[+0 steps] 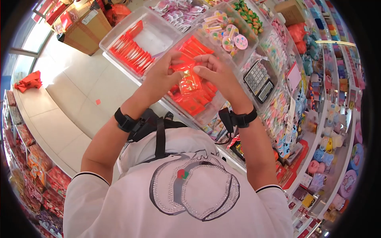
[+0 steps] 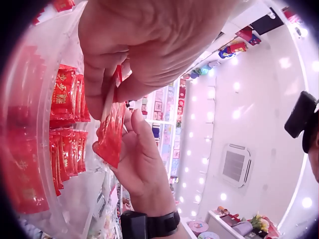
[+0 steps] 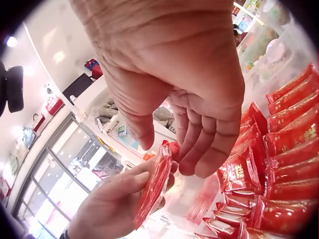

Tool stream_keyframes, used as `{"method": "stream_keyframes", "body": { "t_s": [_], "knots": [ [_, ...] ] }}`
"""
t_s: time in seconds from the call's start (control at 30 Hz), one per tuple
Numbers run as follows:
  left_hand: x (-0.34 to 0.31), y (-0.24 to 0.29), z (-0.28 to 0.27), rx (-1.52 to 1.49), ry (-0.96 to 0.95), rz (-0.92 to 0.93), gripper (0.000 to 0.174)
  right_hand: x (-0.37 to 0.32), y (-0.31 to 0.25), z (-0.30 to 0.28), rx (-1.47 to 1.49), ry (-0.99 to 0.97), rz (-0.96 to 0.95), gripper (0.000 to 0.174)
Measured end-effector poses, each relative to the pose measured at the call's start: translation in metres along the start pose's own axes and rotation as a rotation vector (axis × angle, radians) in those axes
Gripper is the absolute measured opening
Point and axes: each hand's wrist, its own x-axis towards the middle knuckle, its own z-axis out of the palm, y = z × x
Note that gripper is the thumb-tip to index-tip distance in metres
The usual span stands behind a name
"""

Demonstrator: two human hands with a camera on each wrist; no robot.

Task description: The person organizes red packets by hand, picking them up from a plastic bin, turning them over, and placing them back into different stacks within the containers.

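A shiny red snack packet (image 1: 189,82) with gold print is held up between my two hands, above a clear bin of similar red packets (image 1: 194,104). My left hand (image 1: 159,78) pinches it between thumb and fingers; the right wrist view shows the packet (image 3: 153,188) tilted in that grip. Close by its upper end is my right hand (image 1: 222,78), the thumb apart from loosely bent fingers. In the left wrist view, the packet (image 2: 110,133) overlaps the right hand's fingertips. Upright rows of red packets (image 3: 294,154) stand near the right hand.
To the left, another clear bin (image 1: 168,29) contains a row of red packets (image 1: 129,51). A calculator (image 1: 258,81) lies right of the hands, among bins of colourful small goods. Cardboard boxes (image 1: 85,29) stand at the back left, and stocked shelves (image 1: 329,119) line the right.
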Motion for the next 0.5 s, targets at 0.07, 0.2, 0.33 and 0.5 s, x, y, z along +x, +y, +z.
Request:
{"method": "stream_keyframes", "body": {
  "t_s": [0.07,0.2,0.33,0.5],
  "knots": [
    [0.001,-0.003,0.006,-0.005,-0.014,0.055,0.056,0.005,0.001,0.000,-0.029,-0.069,0.002,0.038],
    [0.004,0.000,0.000,-0.016,-0.007,-0.064,0.055,0.012,0.009,-0.001,0.002,-0.077,0.040,0.035],
    [0.002,0.005,-0.008,0.021,-0.136,-0.195,0.046,0.013,0.019,-0.010,0.131,0.019,0.068,0.029],
    [-0.003,0.013,-0.012,0.117,-0.194,-0.175,0.037,0.008,0.012,-0.006,0.033,-0.038,0.111,0.026]
  ]
}}
